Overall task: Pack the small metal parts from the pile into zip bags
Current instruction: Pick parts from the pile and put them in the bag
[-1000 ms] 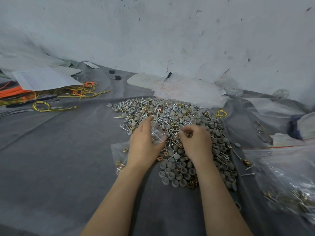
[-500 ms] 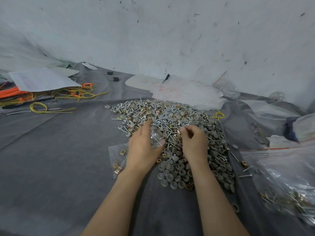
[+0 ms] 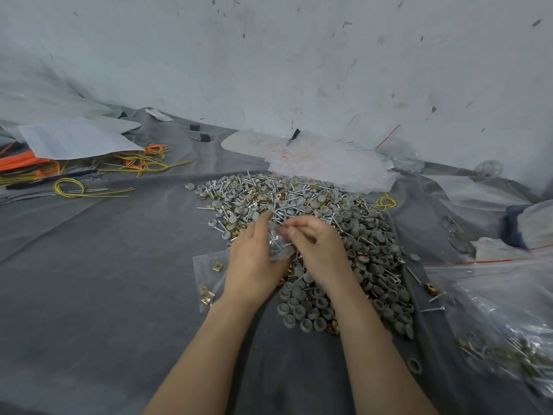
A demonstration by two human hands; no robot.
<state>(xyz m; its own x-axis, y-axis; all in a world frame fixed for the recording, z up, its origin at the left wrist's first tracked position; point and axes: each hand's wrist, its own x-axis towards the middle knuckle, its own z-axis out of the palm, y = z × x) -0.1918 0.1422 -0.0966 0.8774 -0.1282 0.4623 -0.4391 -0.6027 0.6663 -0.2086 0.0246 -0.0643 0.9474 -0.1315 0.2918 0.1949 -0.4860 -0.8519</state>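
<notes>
Head view: one pile (image 3: 311,232) of mixed screws, caps and clips on grey cloth (image 3: 89,280), two zip bags. Left hand (image 3: 254,265) grips small zip bag (image 3: 279,245); right hand (image 3: 320,250) fingers pinched together at its mouth

Pile (image 3: 314,223) of screws, grey caps; clear zip bag (image 3: 279,245) above.

A rough workshop packing spot: a grey cloth (image 3: 89,295) spread below a stained white wall (image 3: 299,70), heaped with screws and caps (image 3: 344,217), loose yellow wire ties (image 3: 71,187), and bulk plastic bags (image 3: 505,310).
</notes>
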